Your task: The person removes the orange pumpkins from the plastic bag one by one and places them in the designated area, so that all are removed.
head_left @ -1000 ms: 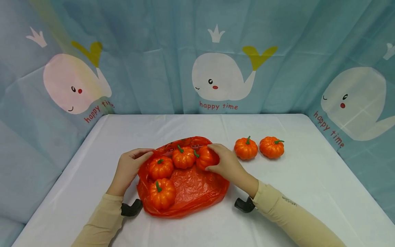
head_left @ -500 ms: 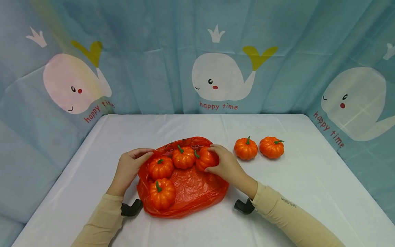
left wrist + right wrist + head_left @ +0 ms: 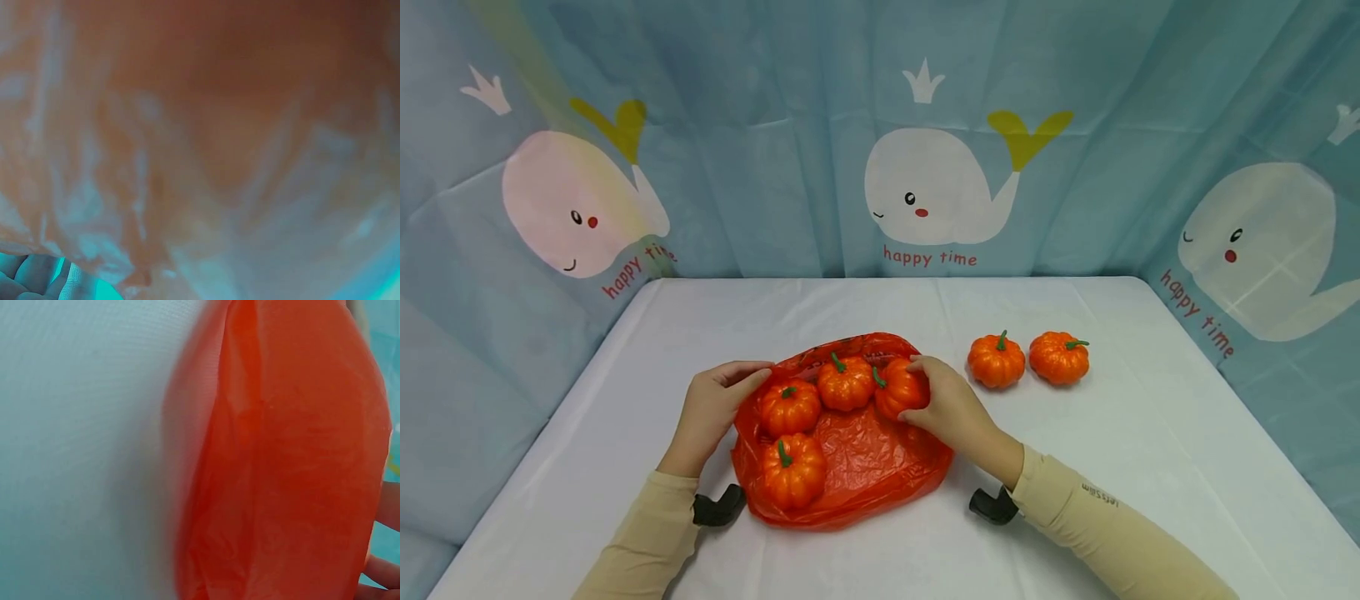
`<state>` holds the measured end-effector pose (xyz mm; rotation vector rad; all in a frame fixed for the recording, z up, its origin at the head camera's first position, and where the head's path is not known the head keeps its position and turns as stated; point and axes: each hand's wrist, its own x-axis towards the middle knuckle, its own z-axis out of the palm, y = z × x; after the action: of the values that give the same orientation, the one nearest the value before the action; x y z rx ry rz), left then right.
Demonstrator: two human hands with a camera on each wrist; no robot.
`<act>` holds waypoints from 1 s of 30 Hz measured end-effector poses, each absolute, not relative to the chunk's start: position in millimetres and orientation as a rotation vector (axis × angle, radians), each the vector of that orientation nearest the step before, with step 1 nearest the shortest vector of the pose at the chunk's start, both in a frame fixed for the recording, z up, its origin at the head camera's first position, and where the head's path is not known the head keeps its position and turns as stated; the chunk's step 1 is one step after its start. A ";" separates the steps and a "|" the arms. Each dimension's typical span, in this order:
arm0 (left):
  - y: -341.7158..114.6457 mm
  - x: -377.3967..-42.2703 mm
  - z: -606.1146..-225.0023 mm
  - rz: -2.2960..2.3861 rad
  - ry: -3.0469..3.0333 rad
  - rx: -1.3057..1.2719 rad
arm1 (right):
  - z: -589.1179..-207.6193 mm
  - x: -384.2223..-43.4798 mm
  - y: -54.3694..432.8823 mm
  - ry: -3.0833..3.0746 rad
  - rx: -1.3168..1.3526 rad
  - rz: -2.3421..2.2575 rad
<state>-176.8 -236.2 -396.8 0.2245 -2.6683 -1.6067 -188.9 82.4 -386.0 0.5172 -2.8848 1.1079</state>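
Observation:
A red plastic bag (image 3: 872,458) lies spread with its mouth turned up, several small orange pumpkins with green stems inside. My left hand (image 3: 709,406) pinches the bag's left rim between thumb and fingers. At the bag's right side, my right hand (image 3: 953,410) grips a pumpkin (image 3: 897,390), thumb at the near side and fingers at the far side. That pumpkin sits beside another pumpkin (image 3: 845,383) along the back. In the left wrist view, blurred plastic (image 3: 187,125) hides most of the hand. The right wrist view shows the bag's outer wall (image 3: 306,462) with fingertips (image 3: 382,570) past its edge.
Two more pumpkins stand on the white tabletop (image 3: 1150,467) at the back right, an upright pumpkin (image 3: 996,362) and a tilted pumpkin (image 3: 1058,358). Black wrist-worn pieces (image 3: 720,506) jut out below both hands. A blue whale-print curtain (image 3: 775,167) surrounds the table.
My right hand has eased slightly down toward me, and the pumpkin in its grip has settled a little lower in the bag. The left hand keeps its place at the rim.

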 end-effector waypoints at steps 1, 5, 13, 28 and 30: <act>-236.3 -176.4 -397.1 -1.607 -2.672 0.228 | -387.0 -188.3 82.8 -2.882 0.507 1.125; -237.1 -175.0 -398.4 -1.616 -2.685 0.241 | -387.4 -185.0 85.8 -2.875 0.470 1.190; -237.0 -176.9 -397.7 -1.620 -2.668 0.245 | -377.8 -179.9 100.2 -2.779 0.512 1.292; -237.2 -178.3 -399.5 -1.616 -2.667 0.247 | -363.4 -173.6 144.5 -2.586 0.349 1.508; -237.2 -178.6 -399.6 -1.614 -2.664 0.246 | -361.2 -171.6 151.9 -2.569 0.296 1.531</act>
<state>-178.6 -237.2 -399.6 0.2460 -2.6644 -1.6140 -171.6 151.9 -361.2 0.2957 -2.5693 1.5306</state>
